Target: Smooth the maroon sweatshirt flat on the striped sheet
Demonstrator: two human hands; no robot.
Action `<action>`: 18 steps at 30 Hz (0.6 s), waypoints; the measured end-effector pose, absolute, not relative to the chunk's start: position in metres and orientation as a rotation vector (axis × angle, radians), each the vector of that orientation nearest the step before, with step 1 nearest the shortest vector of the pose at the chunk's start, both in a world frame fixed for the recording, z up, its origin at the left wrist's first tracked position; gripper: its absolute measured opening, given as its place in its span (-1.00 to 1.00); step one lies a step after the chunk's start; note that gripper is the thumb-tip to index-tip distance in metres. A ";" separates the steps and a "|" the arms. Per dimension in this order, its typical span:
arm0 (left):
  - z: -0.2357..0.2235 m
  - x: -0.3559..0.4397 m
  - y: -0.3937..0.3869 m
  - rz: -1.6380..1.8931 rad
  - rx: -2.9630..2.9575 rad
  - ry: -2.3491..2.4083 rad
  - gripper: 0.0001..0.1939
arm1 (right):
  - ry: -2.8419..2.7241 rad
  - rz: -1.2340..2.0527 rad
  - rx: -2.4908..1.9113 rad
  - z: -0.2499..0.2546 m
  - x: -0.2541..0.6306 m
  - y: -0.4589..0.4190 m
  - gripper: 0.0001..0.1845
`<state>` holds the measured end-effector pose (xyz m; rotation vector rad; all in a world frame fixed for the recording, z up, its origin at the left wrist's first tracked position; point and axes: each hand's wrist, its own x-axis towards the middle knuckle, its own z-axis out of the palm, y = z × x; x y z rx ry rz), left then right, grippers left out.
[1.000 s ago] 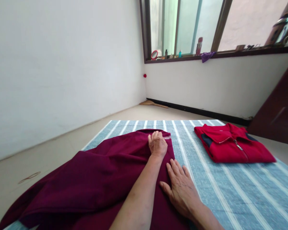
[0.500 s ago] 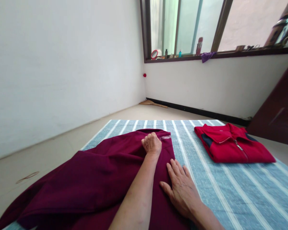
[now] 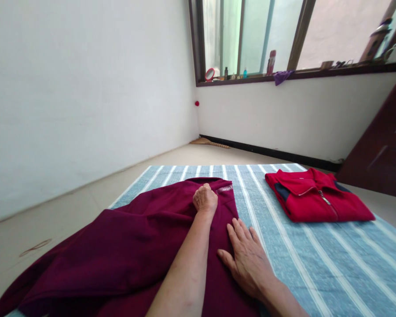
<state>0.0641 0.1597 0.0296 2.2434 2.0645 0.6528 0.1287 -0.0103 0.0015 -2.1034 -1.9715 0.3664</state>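
A maroon garment (image 3: 125,246) lies spread over the left part of a blue striped mat (image 3: 317,264), with a small grey label near its far edge. My left hand (image 3: 204,200) reaches out to that far edge, its fingers curled into the fabric just left of the label. Nearer to me, my right hand (image 3: 247,259) lies flat with fingers stretched out, pressing on the garment's right edge where it meets the mat.
A folded red zip jacket (image 3: 317,200) lies on the mat at the far right. A dark wooden cabinet (image 3: 383,149) stands at the right. White walls close in on the left and ahead. A window sill (image 3: 284,75) holds small bottles; a broom (image 3: 209,142) lies on the floor.
My left hand has curled from resting on the fabric into a closed grip and drawn slightly left. My right hand has stayed flat in place.
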 end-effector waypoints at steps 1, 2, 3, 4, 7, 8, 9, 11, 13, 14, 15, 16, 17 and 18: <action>0.030 0.064 0.160 0.652 2.239 2.065 -0.80 | -1.969 0.364 -2.101 0.002 0.129 -0.010 -0.29; 0.030 0.064 0.160 0.653 2.236 2.065 -0.80 | -1.967 0.360 -2.099 0.002 0.129 -0.010 -0.29; 0.030 0.064 0.159 0.654 2.235 2.065 -0.79 | -1.965 0.357 -2.098 0.002 0.129 -0.010 -0.29; 0.030 0.064 0.159 0.656 2.234 2.066 -0.79 | -1.963 0.357 -2.098 0.002 0.129 -0.010 -0.30; 0.029 0.063 0.159 0.660 2.230 2.070 -0.79 | -1.964 0.364 -2.101 0.002 0.128 -0.010 -0.28; 0.029 0.063 0.159 0.660 2.229 2.070 -0.79 | -1.965 0.366 -2.102 0.002 0.128 -0.010 -0.28; 0.028 0.063 0.160 0.660 2.227 2.069 -0.79 | -1.966 0.365 -2.102 0.002 0.128 -0.010 -0.28; 0.028 0.063 0.160 0.661 2.225 2.067 -0.79 | -1.966 0.357 -2.102 0.002 0.128 -0.010 -0.28; 0.028 0.063 0.161 0.664 2.223 2.065 -0.79 | -1.967 0.353 -2.104 0.002 0.128 -0.010 -0.28; 0.027 0.063 0.161 0.664 2.222 2.064 -0.79 | -1.967 0.353 -2.105 0.002 0.128 -0.010 -0.28; 0.027 0.063 0.161 0.665 2.222 2.062 -0.79 | -1.967 0.355 -2.107 0.002 0.128 -0.010 -0.28; 0.027 0.063 0.161 0.665 2.221 2.061 -0.79 | -1.967 0.358 -2.110 0.001 0.128 -0.010 -0.27; 0.028 0.063 0.161 0.665 2.219 2.060 -0.79 | -1.968 0.360 -2.111 0.001 0.128 -0.010 -0.27; 0.028 0.063 0.161 0.666 2.218 2.058 -0.80 | -1.968 0.360 -2.112 0.001 0.128 -0.010 -0.27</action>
